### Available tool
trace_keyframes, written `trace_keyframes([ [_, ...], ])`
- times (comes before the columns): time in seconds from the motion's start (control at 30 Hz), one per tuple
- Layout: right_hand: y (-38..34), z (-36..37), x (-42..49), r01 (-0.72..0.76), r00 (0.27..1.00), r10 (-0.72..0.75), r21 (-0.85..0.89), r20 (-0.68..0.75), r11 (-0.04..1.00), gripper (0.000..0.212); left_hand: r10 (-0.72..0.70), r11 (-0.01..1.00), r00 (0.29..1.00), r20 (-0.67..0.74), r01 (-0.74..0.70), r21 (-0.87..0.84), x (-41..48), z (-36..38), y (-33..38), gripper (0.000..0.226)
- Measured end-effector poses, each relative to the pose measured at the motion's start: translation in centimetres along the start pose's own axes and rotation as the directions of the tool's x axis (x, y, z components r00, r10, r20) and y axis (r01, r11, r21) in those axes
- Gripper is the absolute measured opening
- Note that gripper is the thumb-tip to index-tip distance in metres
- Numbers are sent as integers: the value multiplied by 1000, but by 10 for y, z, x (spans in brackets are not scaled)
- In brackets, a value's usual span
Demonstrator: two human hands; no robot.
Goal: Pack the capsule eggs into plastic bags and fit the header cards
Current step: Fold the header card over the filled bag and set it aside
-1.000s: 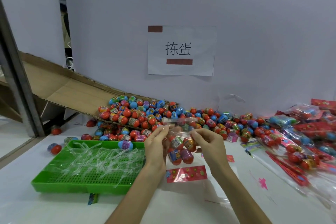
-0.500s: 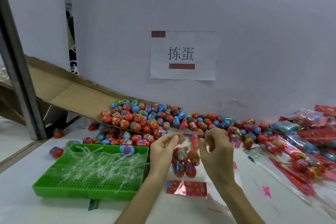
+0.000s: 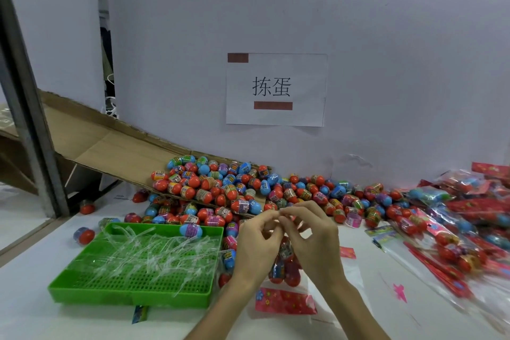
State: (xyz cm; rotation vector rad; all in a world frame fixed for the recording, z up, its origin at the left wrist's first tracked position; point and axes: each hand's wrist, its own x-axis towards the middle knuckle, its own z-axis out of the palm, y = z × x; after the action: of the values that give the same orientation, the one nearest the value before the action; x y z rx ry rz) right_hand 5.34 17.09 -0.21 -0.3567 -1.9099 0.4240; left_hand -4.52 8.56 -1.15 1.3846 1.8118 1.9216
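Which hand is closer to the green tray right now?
Left. The left hand sits just off the right edge of the green tray; the right hand is farther right, beyond it.

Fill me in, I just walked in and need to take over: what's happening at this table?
A person is packing. The left hand and right hand pinch the top of a clear plastic bag that holds a few capsule eggs. A red header card lies on the table below it, not yet fitted. Loose eggs are heaped behind, finished packs at the right.
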Motion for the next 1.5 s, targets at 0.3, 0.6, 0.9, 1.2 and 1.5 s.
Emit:
trace_keyframes([
  [0.3, 4, -2, 0, -13, 999, 13, 8, 43, 1000, 20, 20, 998, 999, 49, -22, 53, 1, 2, -5, 24],
  [0.6, 3, -2, -1, -64, 998, 64, -9, 9, 998, 25, 89, 985, 994, 65, -97, 140, 2, 2, -5, 18],
  [0.9, 4, -2, 0, -160, 987, 160, -44, 0, 986, 19, 86, 986, 994, 75, -95, 139, 0, 2, -5, 15],
  [1.2, 18, -23, 11, -255, 947, 259, 44, -190, 966, 17, -89, 995, 995, 47, 91, -41, 1, 0, -5, 13],
  [1.5, 7, -10, 3, -36, 995, 33, 25, 97, 999, 19, 29, 995, 999, 27, -31, 92, 0, 1, -7, 19],
])
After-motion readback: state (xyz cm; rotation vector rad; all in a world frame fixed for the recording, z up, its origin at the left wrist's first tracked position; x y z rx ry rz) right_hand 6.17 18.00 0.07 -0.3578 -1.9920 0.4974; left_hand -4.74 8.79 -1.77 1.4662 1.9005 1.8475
